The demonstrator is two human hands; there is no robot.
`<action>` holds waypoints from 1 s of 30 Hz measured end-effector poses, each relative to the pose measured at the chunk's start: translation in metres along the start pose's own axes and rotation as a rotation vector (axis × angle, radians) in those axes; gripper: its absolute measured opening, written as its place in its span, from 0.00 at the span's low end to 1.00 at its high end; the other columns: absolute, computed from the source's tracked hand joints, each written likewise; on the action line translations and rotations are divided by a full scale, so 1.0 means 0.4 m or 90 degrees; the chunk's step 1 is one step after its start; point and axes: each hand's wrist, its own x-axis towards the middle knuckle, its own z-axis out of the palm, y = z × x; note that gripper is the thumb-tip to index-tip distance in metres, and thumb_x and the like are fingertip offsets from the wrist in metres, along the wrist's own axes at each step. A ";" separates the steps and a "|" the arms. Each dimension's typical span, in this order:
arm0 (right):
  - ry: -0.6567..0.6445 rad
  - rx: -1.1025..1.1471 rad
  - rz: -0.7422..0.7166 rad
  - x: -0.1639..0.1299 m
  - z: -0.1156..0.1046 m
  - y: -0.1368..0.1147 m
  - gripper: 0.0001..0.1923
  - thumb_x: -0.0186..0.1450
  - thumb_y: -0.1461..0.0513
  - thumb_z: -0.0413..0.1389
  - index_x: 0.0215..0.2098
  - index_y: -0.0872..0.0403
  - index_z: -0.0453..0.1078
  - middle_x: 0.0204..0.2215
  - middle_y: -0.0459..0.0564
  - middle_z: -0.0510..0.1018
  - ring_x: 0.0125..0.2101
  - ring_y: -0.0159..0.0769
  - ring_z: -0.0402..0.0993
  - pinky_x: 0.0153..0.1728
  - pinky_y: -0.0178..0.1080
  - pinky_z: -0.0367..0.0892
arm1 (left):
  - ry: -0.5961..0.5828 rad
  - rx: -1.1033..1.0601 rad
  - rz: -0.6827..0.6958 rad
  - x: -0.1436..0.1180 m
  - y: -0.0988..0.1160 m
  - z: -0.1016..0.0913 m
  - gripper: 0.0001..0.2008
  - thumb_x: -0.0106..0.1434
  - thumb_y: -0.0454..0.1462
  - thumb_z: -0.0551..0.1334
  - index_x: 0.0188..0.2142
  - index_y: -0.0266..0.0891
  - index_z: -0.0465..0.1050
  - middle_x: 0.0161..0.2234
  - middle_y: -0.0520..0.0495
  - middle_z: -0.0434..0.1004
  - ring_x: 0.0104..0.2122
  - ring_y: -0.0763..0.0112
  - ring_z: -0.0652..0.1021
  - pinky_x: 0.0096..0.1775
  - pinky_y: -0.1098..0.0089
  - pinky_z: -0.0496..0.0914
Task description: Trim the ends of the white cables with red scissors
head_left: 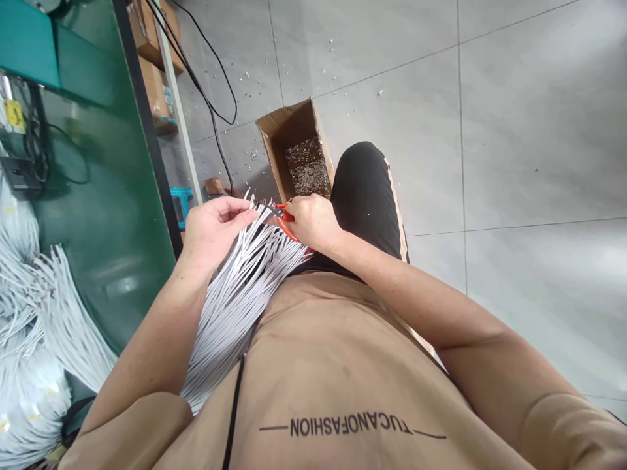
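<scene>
My left hand (218, 228) is closed in a pinch at the end of a white cable, at the top of a thick bundle of white cables (235, 294). The bundle lies across my lap. My right hand (313, 222) is wrapped round red-handled cutting pliers (285, 228). Their dark jaws point left, close to the fingertips of my left hand and among the cable ends. Exactly what sits between the jaws is too small to tell.
An open cardboard box (321, 140) with many small clippings inside stands on the grey tiled floor (514, 143). More bits lie scattered around it. At left is a green-topped table (132, 261) with further white cable bundles (68, 313). Black cords (213, 117) hang beside it.
</scene>
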 end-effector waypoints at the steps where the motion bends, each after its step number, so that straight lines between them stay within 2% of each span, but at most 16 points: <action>1: -0.004 0.105 0.047 0.004 -0.001 -0.003 0.23 0.65 0.48 0.53 0.24 0.58 0.73 0.21 0.47 0.70 0.24 0.30 0.62 0.30 0.37 0.54 | 0.005 -0.002 0.004 0.000 0.000 0.001 0.07 0.49 0.36 0.71 0.31 0.42 0.81 0.29 0.50 0.80 0.27 0.73 0.77 0.34 0.71 0.73; 3: -0.009 0.316 0.107 0.014 -0.005 -0.013 0.25 0.63 0.45 0.53 0.24 0.57 0.72 0.18 0.44 0.67 0.23 0.28 0.60 0.28 0.35 0.55 | 0.011 -0.001 0.011 0.000 0.000 0.001 0.08 0.49 0.35 0.71 0.31 0.41 0.81 0.28 0.51 0.80 0.27 0.74 0.77 0.34 0.71 0.72; 5: -0.003 0.465 0.104 0.028 -0.009 -0.027 0.23 0.61 0.45 0.55 0.27 0.56 0.73 0.19 0.42 0.68 0.24 0.27 0.62 0.28 0.33 0.57 | 0.010 0.003 0.019 0.000 0.002 0.001 0.08 0.48 0.34 0.71 0.31 0.41 0.81 0.28 0.51 0.80 0.27 0.74 0.77 0.34 0.71 0.72; 7: -0.003 0.544 0.091 0.044 -0.012 -0.041 0.20 0.57 0.46 0.59 0.29 0.56 0.74 0.21 0.42 0.70 0.25 0.28 0.64 0.29 0.33 0.58 | 0.012 0.012 0.029 0.000 0.006 0.000 0.08 0.48 0.33 0.71 0.31 0.39 0.81 0.28 0.51 0.80 0.27 0.74 0.77 0.35 0.71 0.72; 10: -0.002 0.590 0.073 0.065 -0.014 -0.056 0.16 0.56 0.51 0.61 0.30 0.56 0.74 0.23 0.43 0.72 0.27 0.28 0.66 0.30 0.33 0.61 | 0.020 0.029 0.047 0.005 0.017 0.002 0.08 0.49 0.33 0.71 0.32 0.36 0.80 0.27 0.50 0.80 0.27 0.75 0.76 0.35 0.70 0.72; 15: 0.085 0.504 0.015 0.076 -0.024 -0.075 0.09 0.58 0.58 0.60 0.29 0.57 0.72 0.28 0.44 0.74 0.31 0.30 0.69 0.34 0.33 0.63 | 0.012 -0.040 0.062 0.024 0.034 0.009 0.14 0.45 0.31 0.73 0.33 0.34 0.77 0.27 0.50 0.79 0.27 0.77 0.77 0.33 0.74 0.73; 17: 0.104 0.485 0.021 0.078 -0.032 -0.078 0.09 0.59 0.58 0.60 0.29 0.57 0.71 0.28 0.44 0.73 0.31 0.30 0.68 0.35 0.34 0.64 | 0.012 -0.057 0.071 0.031 0.036 0.010 0.16 0.43 0.29 0.73 0.34 0.34 0.76 0.26 0.52 0.78 0.26 0.78 0.77 0.32 0.75 0.72; 20: 0.121 0.499 0.045 0.091 -0.046 -0.057 0.11 0.61 0.56 0.58 0.31 0.57 0.71 0.26 0.44 0.72 0.29 0.30 0.67 0.35 0.34 0.64 | 0.018 -0.011 0.086 0.039 0.028 0.004 0.16 0.44 0.29 0.71 0.35 0.34 0.77 0.26 0.53 0.78 0.26 0.80 0.76 0.31 0.77 0.71; 23: 0.154 0.447 0.078 0.106 -0.054 0.009 0.12 0.63 0.55 0.55 0.30 0.57 0.71 0.23 0.43 0.70 0.28 0.30 0.66 0.35 0.35 0.64 | 0.044 0.021 0.098 0.044 0.006 -0.011 0.13 0.45 0.31 0.72 0.34 0.34 0.79 0.27 0.51 0.78 0.27 0.80 0.75 0.33 0.76 0.71; 25: 0.168 0.369 0.132 0.109 -0.049 0.070 0.14 0.63 0.54 0.55 0.27 0.56 0.69 0.22 0.44 0.68 0.28 0.31 0.65 0.35 0.36 0.63 | 0.060 0.012 0.087 0.046 -0.009 -0.023 0.13 0.46 0.32 0.72 0.34 0.34 0.79 0.29 0.50 0.79 0.27 0.79 0.75 0.35 0.74 0.73; 28: 0.152 0.262 0.229 0.096 -0.022 0.159 0.16 0.62 0.53 0.56 0.24 0.55 0.66 0.22 0.46 0.67 0.27 0.32 0.63 0.33 0.38 0.62 | 0.077 0.005 0.053 0.046 -0.021 -0.035 0.15 0.46 0.33 0.72 0.36 0.35 0.79 0.30 0.50 0.79 0.28 0.77 0.75 0.35 0.71 0.73; 30: 0.141 0.191 0.230 0.082 0.000 0.198 0.15 0.62 0.54 0.57 0.22 0.55 0.64 0.22 0.46 0.67 0.26 0.32 0.63 0.32 0.37 0.60 | 0.078 -0.005 0.024 0.042 -0.018 -0.037 0.16 0.46 0.33 0.73 0.37 0.35 0.79 0.31 0.50 0.80 0.29 0.76 0.76 0.33 0.72 0.72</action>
